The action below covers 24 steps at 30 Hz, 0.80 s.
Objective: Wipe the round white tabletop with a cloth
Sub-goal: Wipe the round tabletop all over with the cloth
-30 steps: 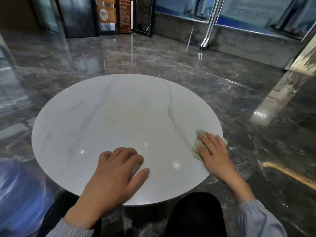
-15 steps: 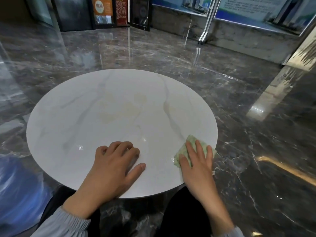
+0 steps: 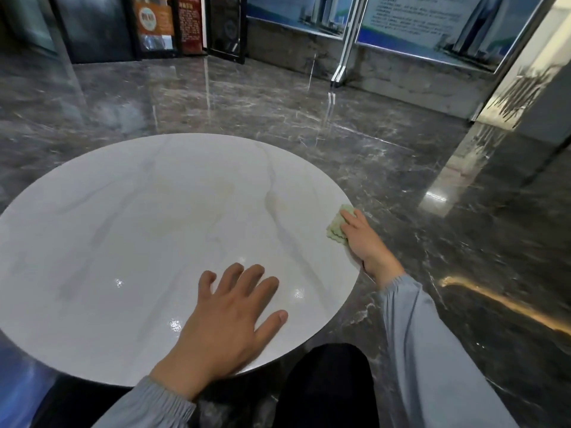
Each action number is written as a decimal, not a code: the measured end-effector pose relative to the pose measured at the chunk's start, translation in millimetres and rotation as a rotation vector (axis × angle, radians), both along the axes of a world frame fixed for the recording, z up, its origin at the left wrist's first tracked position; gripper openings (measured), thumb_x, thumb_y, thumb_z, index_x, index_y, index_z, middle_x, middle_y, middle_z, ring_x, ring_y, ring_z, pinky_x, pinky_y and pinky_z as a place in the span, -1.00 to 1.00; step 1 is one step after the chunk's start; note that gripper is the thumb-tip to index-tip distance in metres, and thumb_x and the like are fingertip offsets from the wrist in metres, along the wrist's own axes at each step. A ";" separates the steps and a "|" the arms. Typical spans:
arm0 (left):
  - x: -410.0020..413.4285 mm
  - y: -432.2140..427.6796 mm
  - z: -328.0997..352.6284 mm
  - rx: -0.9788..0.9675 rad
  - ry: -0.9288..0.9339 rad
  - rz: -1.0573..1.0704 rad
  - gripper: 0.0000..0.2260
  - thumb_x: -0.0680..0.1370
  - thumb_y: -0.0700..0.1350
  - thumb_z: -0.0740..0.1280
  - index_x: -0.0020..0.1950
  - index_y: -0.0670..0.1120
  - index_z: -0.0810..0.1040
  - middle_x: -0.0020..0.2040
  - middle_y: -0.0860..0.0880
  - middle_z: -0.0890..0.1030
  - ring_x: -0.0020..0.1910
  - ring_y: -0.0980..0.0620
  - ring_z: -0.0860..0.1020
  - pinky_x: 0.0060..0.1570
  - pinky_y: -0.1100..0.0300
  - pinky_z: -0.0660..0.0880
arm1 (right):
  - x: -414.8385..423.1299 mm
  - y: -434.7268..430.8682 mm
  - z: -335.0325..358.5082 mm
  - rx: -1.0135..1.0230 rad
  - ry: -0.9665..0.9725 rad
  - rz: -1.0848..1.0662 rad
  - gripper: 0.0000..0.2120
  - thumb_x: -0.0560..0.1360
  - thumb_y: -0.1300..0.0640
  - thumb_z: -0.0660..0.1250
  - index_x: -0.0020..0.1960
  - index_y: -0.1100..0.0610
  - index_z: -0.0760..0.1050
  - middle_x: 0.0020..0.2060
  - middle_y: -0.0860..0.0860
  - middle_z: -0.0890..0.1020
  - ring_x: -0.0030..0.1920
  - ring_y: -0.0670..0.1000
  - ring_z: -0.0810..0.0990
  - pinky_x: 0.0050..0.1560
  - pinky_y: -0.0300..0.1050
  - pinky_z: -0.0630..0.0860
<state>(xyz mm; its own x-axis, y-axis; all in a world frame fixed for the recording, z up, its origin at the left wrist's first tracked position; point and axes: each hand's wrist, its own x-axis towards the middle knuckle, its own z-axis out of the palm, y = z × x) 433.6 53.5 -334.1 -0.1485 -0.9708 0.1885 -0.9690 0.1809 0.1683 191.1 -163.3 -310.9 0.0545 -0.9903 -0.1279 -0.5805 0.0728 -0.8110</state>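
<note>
While left hand (image 3: 228, 316) stays flat, cloth (image 3: 336, 230) slid farther along tabletop (image 3: 123, 227).

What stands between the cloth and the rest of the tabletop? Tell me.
Only the left hand, resting flat on the tabletop near its front edge. The right hand presses the cloth at the right rim; nothing else visible lies on the surface leftward.

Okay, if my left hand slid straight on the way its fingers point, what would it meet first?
Probably nothing: the left hand has only bare tabletop ahead, up to the far rim. The cloth under the right hand sits further right.
</note>
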 end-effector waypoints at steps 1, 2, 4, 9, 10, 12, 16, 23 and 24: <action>-0.4 -0.6 0.2 0.011 0.002 0.000 -0.59 0.66 0.36 0.05 0.37 0.20 0.43 0.41 0.13 0.40 0.43 -0.08 0.33 0.33 -0.29 0.37 | 0.0 -7.3 3.3 0.007 -0.032 -0.018 -0.54 0.72 0.14 0.13 0.61 0.00 0.32 0.65 -0.13 0.10 0.57 -0.08 0.20 0.33 -0.33 0.10; -0.6 -1.3 0.9 0.018 0.006 -0.001 -0.58 0.66 0.37 0.04 0.38 0.20 0.42 0.42 0.13 0.40 0.45 -0.09 0.34 0.35 -0.28 0.34 | -0.4 -13.7 3.8 0.017 -0.077 -0.035 -0.54 0.72 0.15 0.15 0.61 0.00 0.32 0.63 -0.09 0.18 0.54 -0.06 0.27 0.38 -0.29 0.17; -0.2 -0.5 2.0 0.036 0.028 -0.006 -0.54 0.65 0.40 -0.01 0.42 0.23 0.37 0.46 0.15 0.35 0.49 -0.08 0.29 0.42 -0.22 0.23 | -1.3 -18.6 2.7 0.043 -0.178 -0.072 -0.52 0.70 0.16 0.19 0.61 -0.02 0.32 0.57 -0.02 0.35 0.45 -0.01 0.44 0.49 -0.09 0.33; -1.1 0.4 5.4 0.034 0.039 -0.010 -0.52 0.63 0.42 -0.05 0.44 0.25 0.32 0.48 0.18 0.28 0.52 -0.05 0.21 0.47 -0.19 0.13 | -4.0 10.3 1.2 0.050 -0.364 -0.188 -0.55 0.72 0.24 0.18 0.59 0.03 0.34 0.32 -0.04 0.51 0.03 -0.12 0.62 -0.18 -0.40 0.55; -1.8 0.2 5.7 0.032 0.039 -0.009 -0.53 0.63 0.41 -0.03 0.42 0.24 0.35 0.46 0.17 0.31 0.50 -0.06 0.25 0.45 -0.21 0.18 | -4.2 19.0 -2.4 0.043 -0.423 -0.231 -0.56 0.71 0.25 0.20 0.57 0.01 0.37 0.31 -0.02 0.55 -0.02 -0.13 0.64 -0.26 -0.39 0.56; -1.6 0.0 3.5 0.021 0.037 -0.008 -0.55 0.64 0.41 0.00 0.40 0.23 0.38 0.44 0.16 0.35 0.47 -0.09 0.31 0.42 -0.24 0.24 | -3.0 41.2 -11.6 0.015 -0.526 -0.292 -0.56 0.70 0.24 0.24 0.54 -0.04 0.41 0.33 0.03 0.59 0.07 -0.05 0.68 -0.12 -0.25 0.64; -0.1 -0.7 -0.3 0.010 0.016 -0.003 -0.54 0.65 0.41 0.00 0.39 0.22 0.39 0.45 0.14 0.37 0.45 -0.10 0.34 0.40 -0.23 0.26 | 10.0 97.0 -28.4 -0.073 -0.588 -0.381 -0.57 0.64 0.22 0.33 0.42 -0.14 0.46 0.36 -0.02 0.55 0.28 0.05 0.60 0.35 0.12 0.55; -0.4 -0.2 -8.0 -0.044 0.006 0.018 -0.57 0.65 0.37 0.06 0.37 0.19 0.44 0.43 0.11 0.44 0.43 -0.12 0.40 0.36 -0.25 0.34 | 20.6 141.9 -43.1 -0.064 -0.637 -0.432 -0.59 0.56 0.07 0.42 0.30 -0.22 0.36 0.31 0.01 0.58 0.24 0.06 0.64 0.28 0.16 0.59; -0.4 -0.3 -8.2 -0.044 0.013 0.018 -0.57 0.65 0.38 0.06 0.37 0.19 0.44 0.43 0.11 0.44 0.43 -0.13 0.40 0.36 -0.25 0.33 | 18.7 138.0 -41.3 -0.062 -0.630 -0.422 -0.59 0.57 0.09 0.40 0.33 -0.16 0.35 0.28 0.00 0.59 0.21 0.05 0.66 0.25 0.11 0.61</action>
